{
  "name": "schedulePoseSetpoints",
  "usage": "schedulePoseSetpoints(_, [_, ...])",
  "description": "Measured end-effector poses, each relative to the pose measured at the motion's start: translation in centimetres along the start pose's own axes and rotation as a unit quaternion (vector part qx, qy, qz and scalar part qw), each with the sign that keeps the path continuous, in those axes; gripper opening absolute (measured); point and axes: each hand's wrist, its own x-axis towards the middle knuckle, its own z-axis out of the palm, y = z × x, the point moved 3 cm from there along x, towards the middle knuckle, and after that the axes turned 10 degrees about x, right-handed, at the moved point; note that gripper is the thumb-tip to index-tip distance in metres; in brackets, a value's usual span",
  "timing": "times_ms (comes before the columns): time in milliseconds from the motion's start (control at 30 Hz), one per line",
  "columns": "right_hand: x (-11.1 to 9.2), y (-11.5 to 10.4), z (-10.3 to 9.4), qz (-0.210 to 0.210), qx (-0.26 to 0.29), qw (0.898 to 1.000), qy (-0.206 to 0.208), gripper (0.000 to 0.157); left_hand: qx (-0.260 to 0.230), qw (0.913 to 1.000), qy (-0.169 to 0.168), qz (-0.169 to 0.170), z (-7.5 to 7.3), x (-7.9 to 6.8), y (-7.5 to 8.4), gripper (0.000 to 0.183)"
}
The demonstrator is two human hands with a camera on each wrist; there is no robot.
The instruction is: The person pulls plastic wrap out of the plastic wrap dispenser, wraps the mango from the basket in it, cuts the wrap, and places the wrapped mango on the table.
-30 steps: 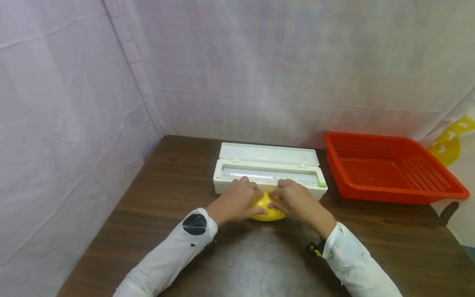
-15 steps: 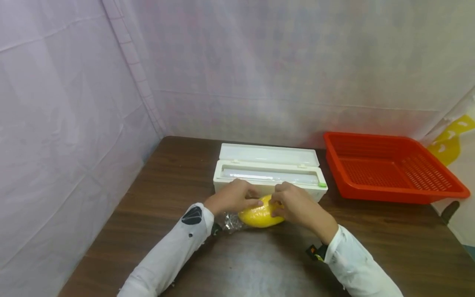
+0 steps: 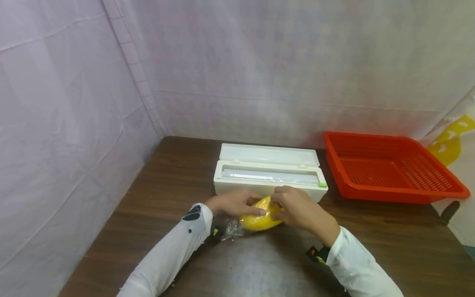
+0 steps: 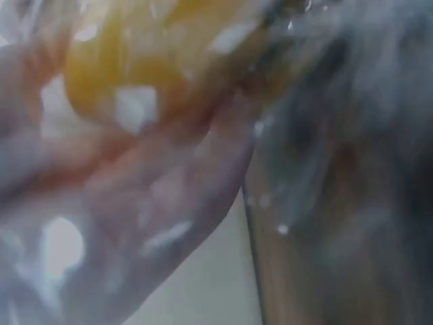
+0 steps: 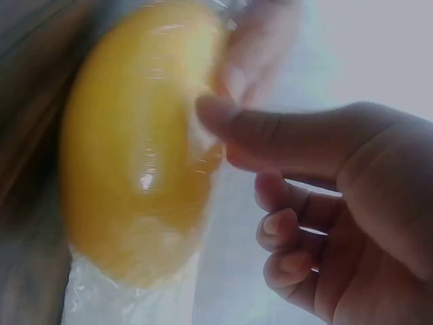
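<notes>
A smooth oval yellow fruit (image 3: 258, 222), wrapped in clear cling film, lies at the front of a white cling film dispenser (image 3: 237, 188). My left hand (image 3: 234, 203) grips its left end, thumb on the near side and fingers behind. Crumpled cling film (image 3: 233, 229) hangs loose below that hand and blurs much of the left wrist view. With thumb and index finger, my right hand (image 3: 301, 209) pinches the film at the fruit's upper right side. In the right wrist view the other fingers (image 5: 279, 227) are curled clear of the fruit (image 5: 128, 156).
The dispenser's lid (image 3: 269, 154) is tipped back, showing the film roll (image 3: 271, 176) and a green slider (image 3: 322, 185). A red plastic basket (image 3: 393, 194) stands at the back right of the brown wooden table (image 3: 178, 181). White cloth (image 3: 259, 74) hangs behind.
The fruit has turned and moved slightly left and nearer, its left end coming into view. My left hand has shifted left and lower, and loose film shows beneath it. The right hand has barely moved.
</notes>
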Motion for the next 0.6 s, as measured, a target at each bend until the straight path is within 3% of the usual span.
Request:
schedulePoseSetpoints(100, [-0.2,-0.4,-0.6,-0.010,0.021,1.000,0.017,0.026,0.023,0.9996,-0.013,0.005,0.7,0.2,0.5,0.047])
schedulePoseSetpoints(200, [-0.3,-0.8,-1.1,-0.026,0.050,0.996,0.063,0.030,0.053,0.9985,-0.011,0.008,1.3,0.2,1.7,0.044])
schedulePoseSetpoints(367, [-0.3,-1.3,-1.4,-0.039,0.093,0.987,0.123,0.041,0.136,0.9888,0.060,0.006,1.5,-0.2,4.0,0.049])
schedulePoseSetpoints(433, [-0.3,-1.5,-1.2,-0.038,0.104,0.986,0.128,0.047,0.182,0.9770,0.111,0.005,1.1,-0.5,4.9,0.054])
schedulePoseSetpoints(533, [-0.1,-1.9,-1.0,-0.035,0.119,0.984,0.125,0.055,0.239,0.9515,0.193,-0.014,0.3,-1.1,6.1,0.063])
schedulePoseSetpoints(600, [0.0,-2.1,-0.9,-0.035,0.122,0.984,0.121,0.058,0.286,0.9277,0.238,-0.024,-0.2,-1.5,6.9,0.069])
